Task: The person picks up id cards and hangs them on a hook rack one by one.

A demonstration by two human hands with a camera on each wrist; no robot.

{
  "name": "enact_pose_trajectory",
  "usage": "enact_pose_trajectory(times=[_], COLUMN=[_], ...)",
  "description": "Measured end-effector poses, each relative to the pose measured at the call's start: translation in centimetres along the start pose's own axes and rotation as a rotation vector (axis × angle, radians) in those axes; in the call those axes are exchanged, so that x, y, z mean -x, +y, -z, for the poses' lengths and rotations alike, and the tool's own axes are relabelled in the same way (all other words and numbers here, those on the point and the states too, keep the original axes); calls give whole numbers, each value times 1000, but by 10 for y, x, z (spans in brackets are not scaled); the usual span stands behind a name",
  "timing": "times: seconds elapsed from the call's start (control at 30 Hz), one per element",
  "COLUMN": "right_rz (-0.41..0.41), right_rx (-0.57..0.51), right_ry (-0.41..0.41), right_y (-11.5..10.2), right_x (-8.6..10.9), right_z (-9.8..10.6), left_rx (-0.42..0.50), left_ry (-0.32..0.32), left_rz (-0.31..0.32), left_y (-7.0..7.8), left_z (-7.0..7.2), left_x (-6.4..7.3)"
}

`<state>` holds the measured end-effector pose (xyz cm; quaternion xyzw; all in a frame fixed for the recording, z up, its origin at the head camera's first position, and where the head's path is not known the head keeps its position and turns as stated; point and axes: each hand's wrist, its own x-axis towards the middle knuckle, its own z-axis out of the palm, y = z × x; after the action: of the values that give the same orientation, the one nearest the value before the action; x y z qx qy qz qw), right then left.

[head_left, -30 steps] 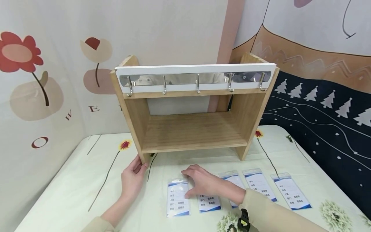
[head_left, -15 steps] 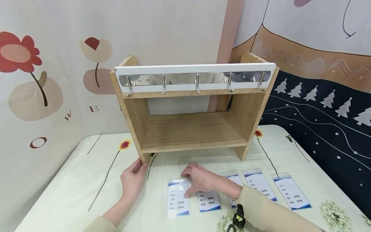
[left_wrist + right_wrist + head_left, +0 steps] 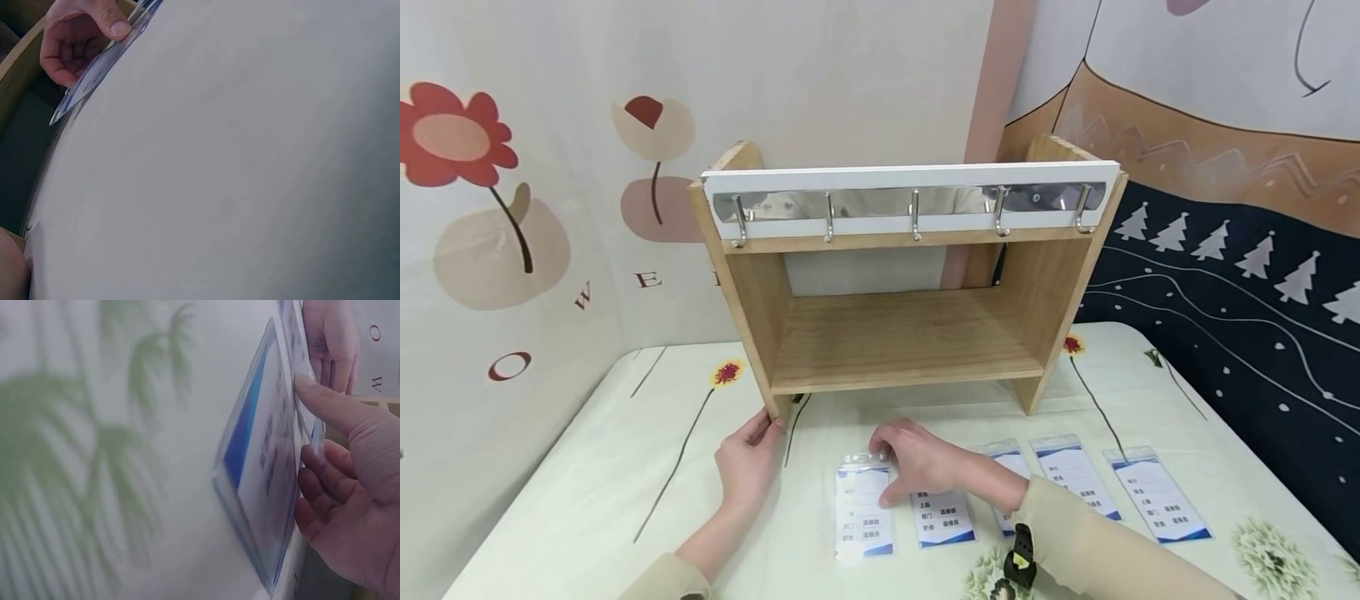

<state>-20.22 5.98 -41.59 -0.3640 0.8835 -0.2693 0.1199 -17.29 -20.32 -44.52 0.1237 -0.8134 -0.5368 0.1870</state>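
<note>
The right hand pinches the farther card, its thumb tip on the card's face and its fingers curled at the clear end. The nearer card, in a glossy clear sleeve with a blue corner and blurred dark lettering, lies on the table, near the visible edge of the tabletop. A soft, out-of-focus green leaf print spreads over the table away from that edge. Past the farther card, the left hand is beside a pale wooden piece; a grey wall bears the letters O and W.
</note>
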Motion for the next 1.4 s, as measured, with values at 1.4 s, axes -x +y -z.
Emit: enact_pose_trajectory(times=[1.4], right_rz=[229], right_rx=[-272], right_ry=[326], right_y=[-9], right_x=[-2], right_z=[28], left_rx=[28], left_ry=[-3], left_rz=[48], left_y=[-2], left_z=[0], left_x=[-1])
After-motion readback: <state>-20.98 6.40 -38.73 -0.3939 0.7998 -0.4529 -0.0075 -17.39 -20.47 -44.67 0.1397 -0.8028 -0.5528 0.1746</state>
